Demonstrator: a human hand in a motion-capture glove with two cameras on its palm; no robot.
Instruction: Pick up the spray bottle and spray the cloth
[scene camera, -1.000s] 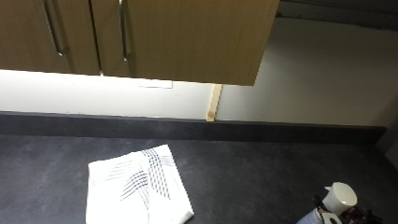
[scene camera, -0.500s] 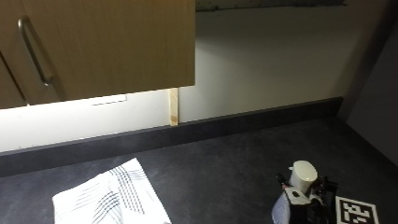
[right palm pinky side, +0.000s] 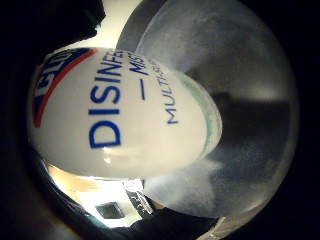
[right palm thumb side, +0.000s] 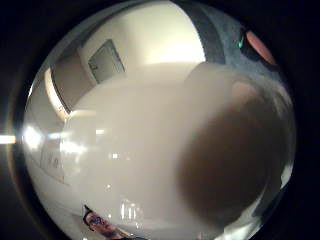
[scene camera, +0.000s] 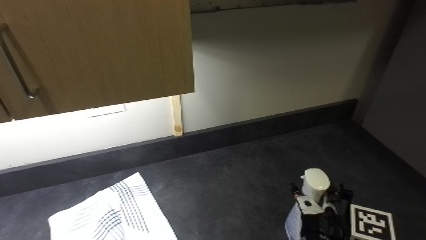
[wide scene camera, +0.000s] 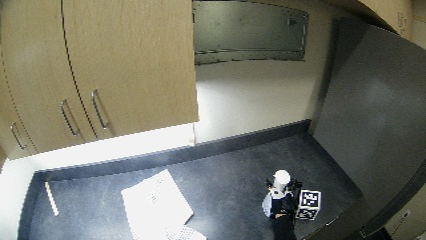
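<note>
A white spray bottle (scene camera: 315, 183) with a rounded white cap stands upright near the front right of the dark countertop (scene camera: 233, 175). My gloved right hand (scene camera: 324, 221) is wrapped round its body below the cap. The bottle (right palm pinky side: 125, 125) fills the little finger side palm view, showing blue lettering on a white label, and its pale body (right palm thumb side: 150, 160) fills the thumb side palm view. The white cloth (scene camera: 110, 216) with dark stripes lies flat at the front left, well apart from the bottle. In the wide outside view the bottle (wide scene camera: 281, 177) and the cloth (wide scene camera: 156, 202) show the same layout.
Wooden wall cabinets (scene camera: 100, 50) with metal handles hang over the back left of the counter. A dark upstand (scene camera: 266, 127) runs along the back wall. A tall dark panel (scene camera: 399, 100) closes the right side. Bare counter lies between cloth and bottle.
The outside camera has swung to the right, so the whole picture has shifted. Cloth and bottle keep their places on the counter, and my hand stays at the bottle.
</note>
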